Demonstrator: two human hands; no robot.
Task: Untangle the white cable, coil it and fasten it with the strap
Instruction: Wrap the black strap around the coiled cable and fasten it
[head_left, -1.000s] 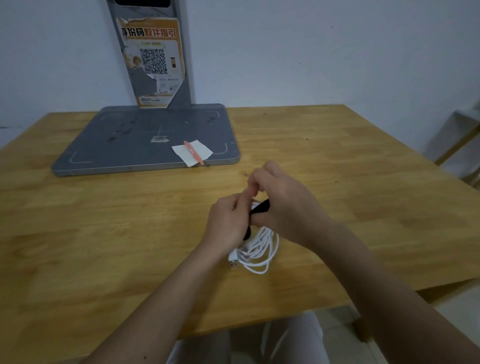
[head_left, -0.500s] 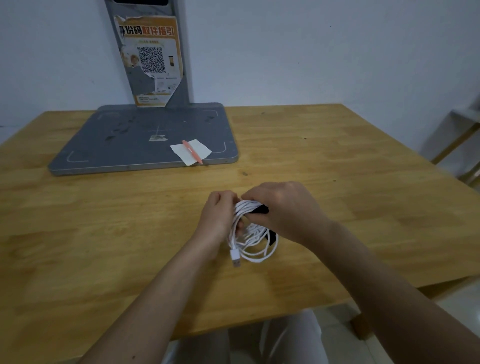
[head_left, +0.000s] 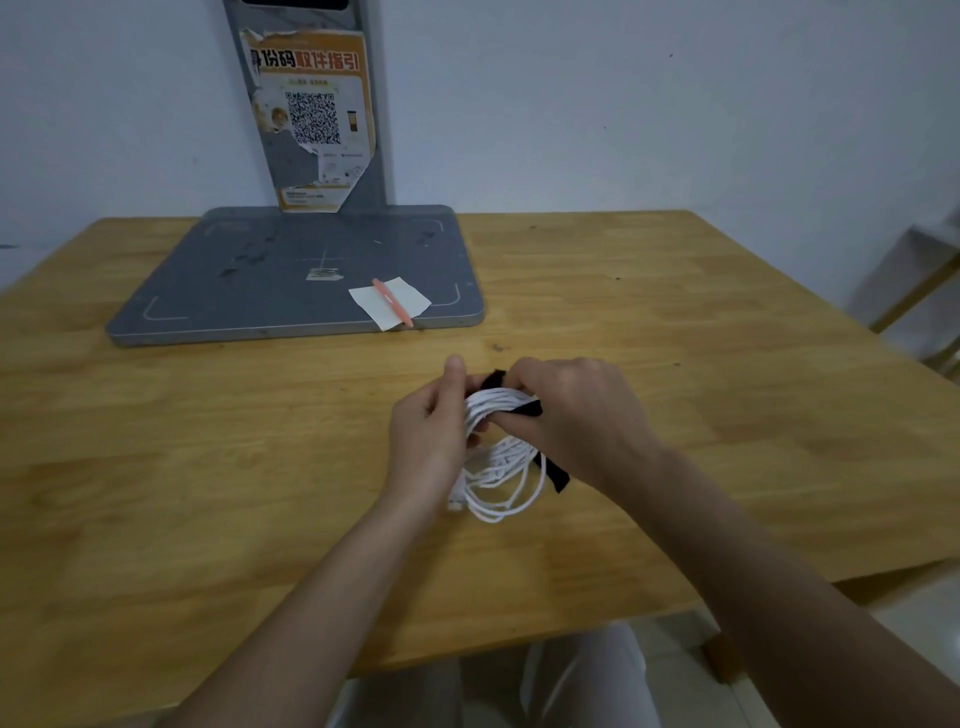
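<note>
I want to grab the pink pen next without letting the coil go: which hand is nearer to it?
Left. The left hand sits almost straight below the pink pen; the right hand is farther off to the right.

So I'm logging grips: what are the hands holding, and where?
Both hold the coiled white cable at its top: left hand beside it, right hand also pinching the black strap.
</note>
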